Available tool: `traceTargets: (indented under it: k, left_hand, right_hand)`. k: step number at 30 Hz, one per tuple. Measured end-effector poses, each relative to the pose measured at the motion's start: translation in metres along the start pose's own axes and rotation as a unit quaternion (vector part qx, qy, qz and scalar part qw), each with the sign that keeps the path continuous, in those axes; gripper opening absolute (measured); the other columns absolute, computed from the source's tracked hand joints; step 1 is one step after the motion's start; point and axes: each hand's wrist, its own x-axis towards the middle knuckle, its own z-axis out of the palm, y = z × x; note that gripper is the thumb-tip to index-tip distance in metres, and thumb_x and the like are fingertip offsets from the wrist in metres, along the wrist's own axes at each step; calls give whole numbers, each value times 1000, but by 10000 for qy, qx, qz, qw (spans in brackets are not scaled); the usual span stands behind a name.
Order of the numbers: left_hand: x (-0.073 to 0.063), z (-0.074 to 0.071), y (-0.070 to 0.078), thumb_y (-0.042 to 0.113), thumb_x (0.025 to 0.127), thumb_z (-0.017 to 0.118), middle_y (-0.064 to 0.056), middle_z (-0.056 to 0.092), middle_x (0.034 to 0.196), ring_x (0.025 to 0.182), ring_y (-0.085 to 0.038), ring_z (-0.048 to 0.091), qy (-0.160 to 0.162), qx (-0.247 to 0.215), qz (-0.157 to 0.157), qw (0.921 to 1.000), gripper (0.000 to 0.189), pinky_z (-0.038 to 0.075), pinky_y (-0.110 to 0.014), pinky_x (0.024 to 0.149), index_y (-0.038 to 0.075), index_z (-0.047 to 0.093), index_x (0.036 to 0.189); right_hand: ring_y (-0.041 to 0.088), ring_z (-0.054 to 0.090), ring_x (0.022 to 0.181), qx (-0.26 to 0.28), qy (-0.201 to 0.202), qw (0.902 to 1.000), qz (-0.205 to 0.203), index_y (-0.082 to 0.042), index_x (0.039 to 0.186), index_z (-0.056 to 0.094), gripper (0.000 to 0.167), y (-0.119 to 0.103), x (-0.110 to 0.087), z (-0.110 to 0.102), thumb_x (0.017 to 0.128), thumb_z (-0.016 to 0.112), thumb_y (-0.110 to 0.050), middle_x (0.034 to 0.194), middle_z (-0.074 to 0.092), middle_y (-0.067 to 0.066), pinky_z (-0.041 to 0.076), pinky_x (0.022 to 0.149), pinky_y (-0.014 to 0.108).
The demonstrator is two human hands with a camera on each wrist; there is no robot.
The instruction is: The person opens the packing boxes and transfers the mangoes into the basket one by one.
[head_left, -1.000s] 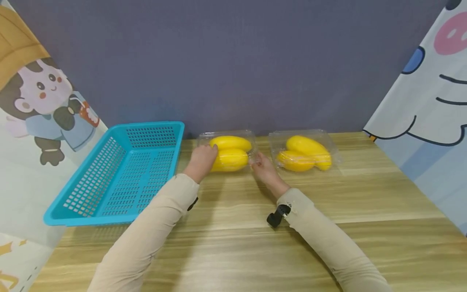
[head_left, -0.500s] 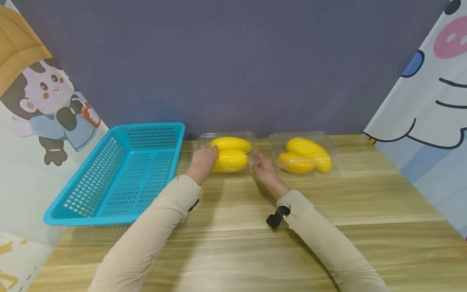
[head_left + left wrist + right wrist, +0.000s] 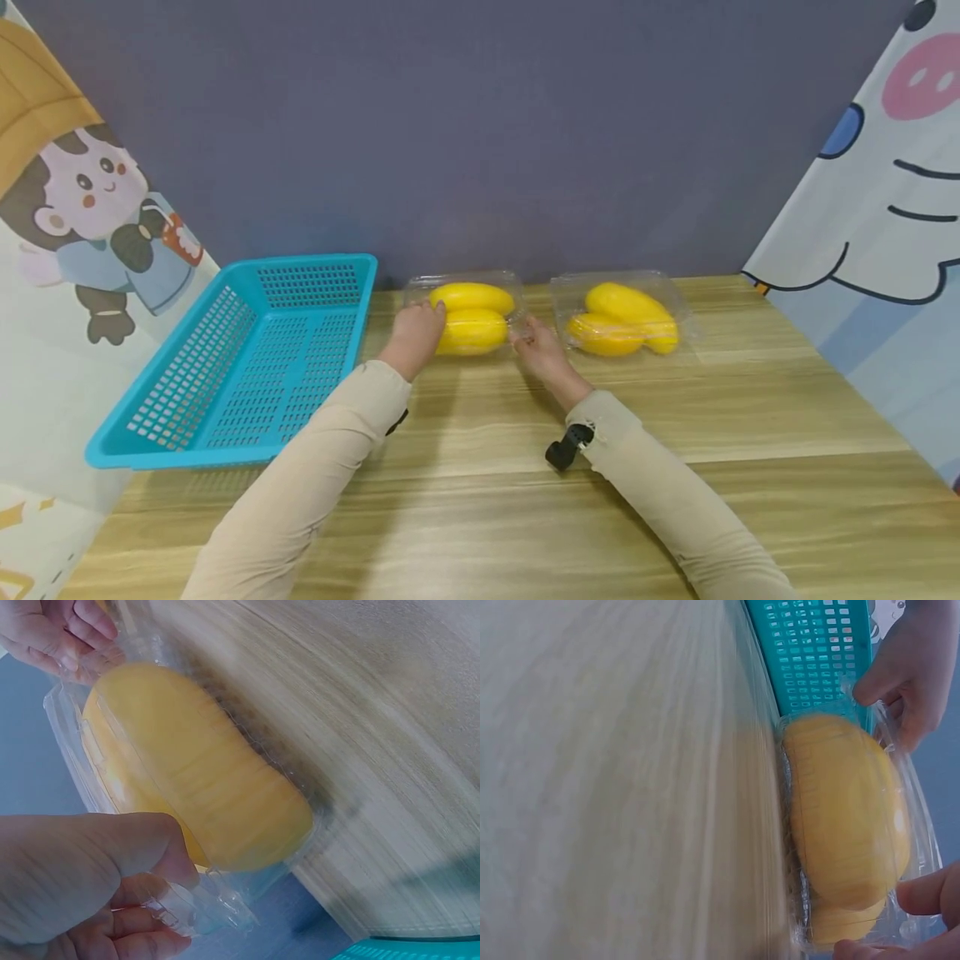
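Two smooth yellow fruits (image 3: 471, 331), mango-like in shape, lie side by side in a clear plastic clamshell box (image 3: 501, 277) on the wooden table near the back wall. My left hand (image 3: 417, 335) grips the box's left end; in the left wrist view, the thumb of that left hand (image 3: 82, 862) presses on the plastic edge with the fingers curled beneath. At the opposite end, my right hand (image 3: 542, 348) pinches the box's edge between thumb and fingers. The right wrist view shows both hands at the two ends of the box (image 3: 922, 817).
Just right of my right hand stands a second clear box (image 3: 573, 287) with yellow fruits (image 3: 633, 308) inside. A turquoise perforated basket (image 3: 300, 367) sits on the left of the table (image 3: 480, 517). A dark wall (image 3: 480, 133) rises behind everything, with cartoon-printed panels at both sides.
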Motion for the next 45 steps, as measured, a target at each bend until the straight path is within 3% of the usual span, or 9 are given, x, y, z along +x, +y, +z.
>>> traceTargets:
  k: [5, 21, 32, 38, 45]
  left_hand:
    - [0, 3, 1, 0, 97, 44, -23, 48, 136, 118, -38, 53, 96, 134, 16, 9999, 46, 57, -38, 72, 3, 40, 142]
    - [1, -1, 2, 0, 98, 41, -24, 45, 138, 121, -39, 50, -107, 211, 5, 9997, 46, 57, -36, 71, 3, 36, 144]
    - [-1, 0, 1, 0, 98, 41, -25, 55, 127, 108, -37, 59, 232, 251, 168, 9993, 41, 57, -37, 71, 1, 44, 139]
    - [-1, -2, 2, -1, 98, 42, -24, 52, 132, 113, -38, 56, 198, 253, 175, 9993, 42, 58, -36, 68, 1, 43, 140]
    - [-2, -1, 1, -2, 97, 45, -24, 50, 134, 116, -38, 54, 108, 266, 170, 9994, 44, 57, -36, 72, 1, 41, 141]
  right_hand:
    - [39, 52, 113, 35, 40, 10000, -31, 11, 143, 23, 59, 1, 0, 1, 97, 50, -13, 125, 51, 30, 44, 96, 47]
    - [40, 55, 107, -237, 71, 9995, -182, 11, 140, 30, 53, 0, 1, 0, 96, 50, -11, 118, 55, 30, 47, 92, 47]
    - [39, 53, 109, -113, 35, 9999, -126, 11, 143, 25, 58, -1, -1, -1, 96, 50, -12, 121, 53, 30, 45, 94, 47]
    - [40, 57, 99, -172, 180, 9990, -364, 12, 134, 37, 46, 2, -1, 0, 94, 51, -7, 112, 57, 30, 49, 87, 46]
    - [40, 56, 103, -165, 186, 9992, -305, 12, 140, 31, 53, 2, -1, 1, 96, 51, -10, 119, 54, 31, 47, 91, 47]
